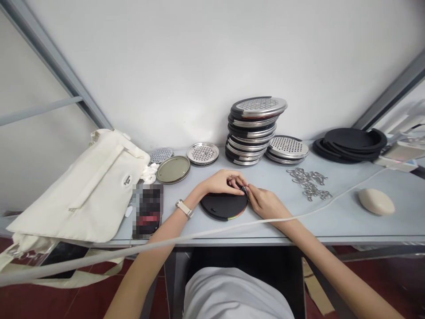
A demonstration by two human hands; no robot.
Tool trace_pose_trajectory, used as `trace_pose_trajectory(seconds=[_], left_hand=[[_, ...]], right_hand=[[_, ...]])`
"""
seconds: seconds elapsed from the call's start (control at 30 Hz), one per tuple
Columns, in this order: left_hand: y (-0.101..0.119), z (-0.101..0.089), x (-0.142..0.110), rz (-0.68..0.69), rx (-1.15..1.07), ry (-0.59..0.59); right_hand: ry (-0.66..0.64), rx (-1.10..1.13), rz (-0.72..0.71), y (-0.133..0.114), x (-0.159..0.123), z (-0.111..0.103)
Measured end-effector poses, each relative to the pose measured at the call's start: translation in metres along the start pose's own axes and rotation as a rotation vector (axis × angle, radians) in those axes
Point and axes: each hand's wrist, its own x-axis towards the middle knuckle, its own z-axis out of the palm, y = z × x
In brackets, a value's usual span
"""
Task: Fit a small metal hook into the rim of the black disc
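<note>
A round black disc (pixel 219 207) with a strip of red, yellow and green along its right edge lies in front of me. My left hand (pixel 224 182) rests over its far side, fingers curled and closed on the rim. At the disc's right edge, the fingertips of my right hand (pixel 264 203) pinch a small shiny metal piece (pixel 245 189), mostly hidden between both hands; it may be a metal clip. To the right of my hands lies a loose pile of silver metal clips (pixel 308 181).
Behind the disc stands a tall stack of perforated metal discs with black rims (pixel 252 133), beside a shorter stack (pixel 287 148). Black round covers (pixel 352 144), a beige mouse (pixel 376 201), an olive lid (pixel 173 169) and a cream bag (pixel 86 190) surround it. A white cable (pixel 212 231) crosses in front.
</note>
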Motion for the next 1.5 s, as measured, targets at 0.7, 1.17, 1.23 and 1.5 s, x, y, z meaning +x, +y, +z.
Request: trace_pose_trajectory(seconds=[0.7,1.17,1.23,1.5], left_hand=[[-0.0046,0.0001,0.0023,0.041,0.004,0.012],[-0.0036,0.0007,0.001,0.043,-0.036,0.019],[-0.0034,0.0007,0.001,0.042,-0.036,0.021],[-0.0024,0.0014,0.001,0.039,-0.045,0.004]], right_hand=[[0.017,-0.056,0.0,-0.0037,0.0004,-0.002],[0.043,0.002,0.027,-0.0059,-0.0016,-0.0041],[0.047,0.02,0.035,-0.0062,-0.0018,-0.0037],[0.081,0.092,0.051,-0.0046,-0.0024,-0.0055]])
